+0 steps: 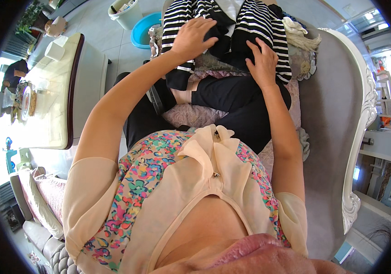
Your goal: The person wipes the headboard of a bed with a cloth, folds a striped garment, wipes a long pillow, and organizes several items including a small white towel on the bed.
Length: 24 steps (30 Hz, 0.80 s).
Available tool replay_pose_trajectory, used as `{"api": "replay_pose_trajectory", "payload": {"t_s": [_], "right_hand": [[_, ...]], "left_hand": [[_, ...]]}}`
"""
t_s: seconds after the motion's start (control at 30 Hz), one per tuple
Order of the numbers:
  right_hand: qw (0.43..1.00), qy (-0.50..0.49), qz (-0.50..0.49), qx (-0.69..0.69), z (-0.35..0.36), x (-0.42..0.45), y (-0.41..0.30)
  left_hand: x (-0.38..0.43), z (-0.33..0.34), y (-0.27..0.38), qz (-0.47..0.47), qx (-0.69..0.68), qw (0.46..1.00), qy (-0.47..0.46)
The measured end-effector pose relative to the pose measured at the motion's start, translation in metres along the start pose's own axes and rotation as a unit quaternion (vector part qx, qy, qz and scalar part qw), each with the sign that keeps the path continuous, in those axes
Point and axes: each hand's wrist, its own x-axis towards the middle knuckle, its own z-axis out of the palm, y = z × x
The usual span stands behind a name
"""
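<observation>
A black-and-white striped zip jacket [264, 20] with black lower front panels lies spread out before me on the sofa seat. White cloth [230, 8] shows in its front opening. My left hand [193, 37] is palm down over the jacket's left side, fingers extended and thumb apart. Over the black panel on the other side is my right hand [264, 61], its fingers spread. Neither hand shows a grip on the fabric; whether the palms press on it I cannot tell. One striped sleeve with a black cuff [177, 79] reaches down to my folded leg in black trousers [229, 94].
The grey sofa backrest [329, 102] with a carved white frame [370, 99] rises at right. A marble-topped table [58, 102] stands at left. Beyond are a blue basin [146, 30] and a pale bin [127, 15]. A patterned cushion [300, 63] lies beside the jacket.
</observation>
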Motion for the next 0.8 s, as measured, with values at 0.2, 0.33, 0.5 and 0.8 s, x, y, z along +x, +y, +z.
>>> {"api": "replay_pose_trajectory", "payload": {"t_s": [0.2, 0.33, 0.5, 0.8], "right_hand": [[0.991, -0.002, 0.083, 0.107, 0.01, -0.004, 0.019], [0.999, 0.031, 0.009, 0.026, 0.009, -0.004, 0.004], [0.895, -0.003, 0.237, 0.378, -0.013, 0.002, 0.014], [0.853, -0.388, 0.13, 0.323, -0.058, 0.007, 0.007]], "left_hand": [[0.014, 0.027, 0.011, -0.128, 0.067, 0.987, -0.068], [0.002, 0.026, -0.018, -0.207, -0.02, 0.975, -0.077], [-0.003, -0.032, 0.005, -0.172, -0.268, 0.941, -0.114], [-0.031, -0.086, -0.012, -0.136, -0.227, 0.816, -0.513]]}}
